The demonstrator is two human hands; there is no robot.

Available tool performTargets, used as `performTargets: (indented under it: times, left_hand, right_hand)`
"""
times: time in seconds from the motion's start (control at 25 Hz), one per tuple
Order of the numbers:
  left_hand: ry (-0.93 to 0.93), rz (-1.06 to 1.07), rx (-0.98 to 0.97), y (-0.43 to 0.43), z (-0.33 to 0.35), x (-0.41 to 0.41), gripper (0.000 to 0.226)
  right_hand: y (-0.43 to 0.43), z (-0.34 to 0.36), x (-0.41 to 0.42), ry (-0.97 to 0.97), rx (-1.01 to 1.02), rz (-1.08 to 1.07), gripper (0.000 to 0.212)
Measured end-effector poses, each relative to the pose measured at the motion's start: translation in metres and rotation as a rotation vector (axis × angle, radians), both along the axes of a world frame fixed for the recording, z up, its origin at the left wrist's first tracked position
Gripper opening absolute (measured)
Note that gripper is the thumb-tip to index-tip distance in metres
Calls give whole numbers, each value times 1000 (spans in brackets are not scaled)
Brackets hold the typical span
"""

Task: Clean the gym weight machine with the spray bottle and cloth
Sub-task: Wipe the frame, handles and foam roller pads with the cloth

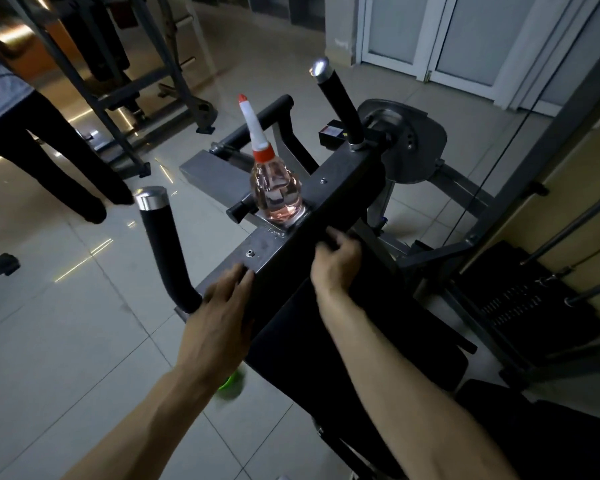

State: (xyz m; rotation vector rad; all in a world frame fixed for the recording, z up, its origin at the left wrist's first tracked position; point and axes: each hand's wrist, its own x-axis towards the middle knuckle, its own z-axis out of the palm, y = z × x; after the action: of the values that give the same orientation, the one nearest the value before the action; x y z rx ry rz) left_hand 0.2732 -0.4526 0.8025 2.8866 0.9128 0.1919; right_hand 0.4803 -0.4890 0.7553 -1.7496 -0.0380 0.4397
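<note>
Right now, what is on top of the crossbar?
Bottle upright mid-bar; left hand flat near one end; right hand gripping the crossbar edge. Surface under both hands is covered.

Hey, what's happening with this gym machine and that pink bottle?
A person has both hands on the weight machine: left hand flat on the black crossbar, right hand gripping its edge. The bottle of pink liquid stands upright on the crossbar, untouched. A blurred green thing shows under the left wrist, maybe the cloth.
</note>
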Motion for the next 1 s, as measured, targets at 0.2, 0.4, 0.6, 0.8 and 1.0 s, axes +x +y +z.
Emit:
performTargets:
  times: [0.2, 0.4, 0.6, 0.8, 1.0]
  left_hand:
    - [-110, -46, 70, -10, -3, -30, 58]
    - [-337, 85, 37, -9, -2, -67, 35]
    - [-421, 484, -264, 3, -7, -82, 78]
    - [-338, 391, -466, 19, -22, -77, 70]
    - [-241, 344, -450, 33, -24, -74, 57]
  right_hand:
    - [-45, -15, -134, -119, 20, 287, 19]
    - [-11, -18, -35, -140, -47, 136, 27]
    - [-9, -11, -80, -143, -38, 13, 28]
    - [-47, -21, -201, -65, 121, 177, 19]
    - [-13, -25, -94, -7, 139, -65, 29]
